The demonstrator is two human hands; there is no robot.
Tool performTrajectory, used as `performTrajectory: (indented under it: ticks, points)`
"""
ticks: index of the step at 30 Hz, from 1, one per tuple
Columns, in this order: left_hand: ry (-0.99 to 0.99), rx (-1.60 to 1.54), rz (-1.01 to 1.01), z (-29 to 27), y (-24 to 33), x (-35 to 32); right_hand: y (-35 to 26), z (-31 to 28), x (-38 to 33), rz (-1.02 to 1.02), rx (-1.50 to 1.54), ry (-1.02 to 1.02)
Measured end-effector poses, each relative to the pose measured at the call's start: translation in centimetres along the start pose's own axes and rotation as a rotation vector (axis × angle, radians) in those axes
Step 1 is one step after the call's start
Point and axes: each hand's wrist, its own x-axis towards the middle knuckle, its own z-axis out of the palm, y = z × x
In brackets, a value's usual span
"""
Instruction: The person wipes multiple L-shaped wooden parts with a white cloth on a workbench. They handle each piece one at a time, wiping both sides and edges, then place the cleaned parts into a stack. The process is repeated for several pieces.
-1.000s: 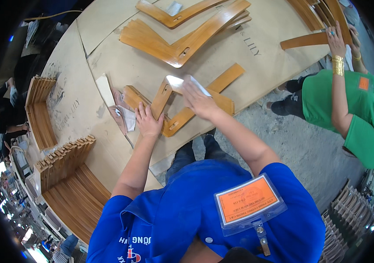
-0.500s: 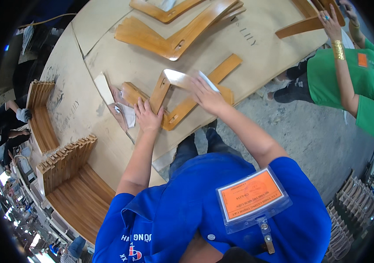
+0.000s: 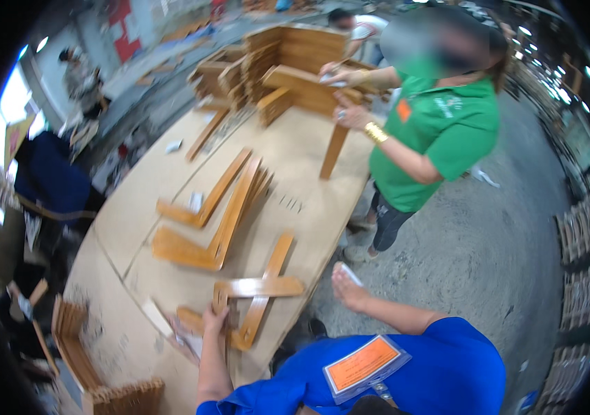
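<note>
My left hand (image 3: 214,322) is closed around one leg of an angled, varnished wooden piece (image 3: 282,286), just below its corner. That piece lies across a second angled wooden piece (image 3: 277,259) on the table. Away from the wood, past the table's edge, my right hand (image 3: 350,289) holds a small white sheet (image 3: 351,274) flat against its fingers. Its exact kind is too blurred to tell. Beside my left hand lie a pale strip (image 3: 157,317) and some crumpled scraps.
More angled wooden pieces (image 3: 222,238) lie farther up the tan table (image 3: 308,207). Stacked ones (image 3: 77,346) stand at the near left. A co-worker in green (image 3: 440,131) handles a wooden piece (image 3: 302,81) at the far right, near a tall stack (image 3: 308,45).
My right hand has come off the wooden piece and moved right, beyond the table edge, with the white sheet. My left hand keeps to the piece. The view has tilted up toward the co-worker.
</note>
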Motion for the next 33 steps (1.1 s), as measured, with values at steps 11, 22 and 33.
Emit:
performTrajectory:
  ticks: [11, 22, 33]
  points:
    - [-0.363, -0.417, -0.127, -5.5, 9.2, -6.7, 0.7, -0.8, -1.8, 0.106, 0.12, 0.219]
    - [-0.486, -0.503, 0.309, -12.2, 20.3, -12.3, 0.1, -2.0, 1.1, 0.009, 0.217, 0.37]
    - [-0.168, 0.737, 0.961, -0.4, 8.5, -10.8, -0.1, -3.8, -1.0, -0.015, 0.113, 0.233]
